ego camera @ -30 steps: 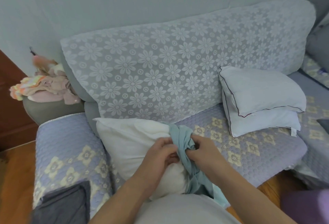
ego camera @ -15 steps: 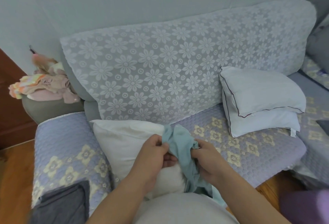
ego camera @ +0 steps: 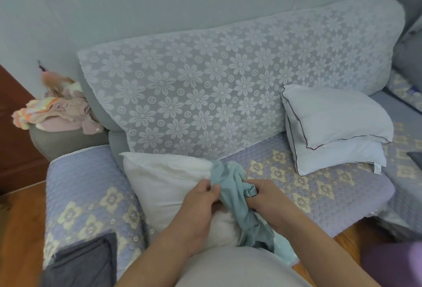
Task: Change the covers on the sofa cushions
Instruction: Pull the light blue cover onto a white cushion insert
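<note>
Left hand (ego camera: pixel 201 204) and right hand (ego camera: pixel 266 197) close together, both clamped on a bunched teal cover (ego camera: pixel 235 195). Left: fingers curled, thumb and fingertips pinching a fold at the cover's left edge. Right: fingers wrapped round a rolled wad of the same cloth. Cover runs between the hands as a twisted band, its upper end just past the fingertips, its lower end trailing back towards the body on the right-wrist side. Directly under both hands, a bare white cushion insert (ego camera: pixel 164 184), lying on the sofa seat (ego camera: pixel 319 195) and reaching out beyond the left hand; the cover lies against its right-hand end. Whether any of the insert is inside the cover, cannot tell. Beyond the right hand, well apart, two pale cushions (ego camera: pixel 335 127) stacked, the upper with dark piping. Beyond both hands, floral lace over the backrest (ego camera: pixel 205 92). Outside the left forearm, a folded grey cloth (ego camera: pixel 82 261) on the patterned armrest.
</note>
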### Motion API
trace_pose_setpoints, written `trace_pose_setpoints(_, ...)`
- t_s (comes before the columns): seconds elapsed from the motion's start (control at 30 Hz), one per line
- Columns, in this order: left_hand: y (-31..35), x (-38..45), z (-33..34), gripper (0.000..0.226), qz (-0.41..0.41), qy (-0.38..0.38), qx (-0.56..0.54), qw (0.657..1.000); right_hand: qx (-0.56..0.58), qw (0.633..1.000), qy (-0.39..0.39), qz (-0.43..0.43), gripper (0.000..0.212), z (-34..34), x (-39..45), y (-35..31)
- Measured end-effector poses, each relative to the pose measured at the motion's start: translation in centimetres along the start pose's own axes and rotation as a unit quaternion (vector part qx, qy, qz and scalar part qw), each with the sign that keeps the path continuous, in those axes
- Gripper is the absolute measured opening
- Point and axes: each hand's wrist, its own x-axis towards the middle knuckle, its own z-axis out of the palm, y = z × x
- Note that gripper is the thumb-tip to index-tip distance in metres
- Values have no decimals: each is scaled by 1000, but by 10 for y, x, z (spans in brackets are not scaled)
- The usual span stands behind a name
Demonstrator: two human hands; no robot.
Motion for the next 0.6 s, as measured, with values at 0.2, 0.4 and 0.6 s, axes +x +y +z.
trace_pose_setpoints(0.2,4,-1,-2,17,-6,-9,-29,1000,53,998,-7,14,28,-8,2,-2)
trace_pose_setpoints(0.4,17,-12,4,20,0,-46,-12,999,22,996,86,-9,30,-9,2,-3)
trace_pose_setpoints(0.6,55,-24,13,12,53,-84,-87,991,6,970,221,-98,34,-41,22,-41)
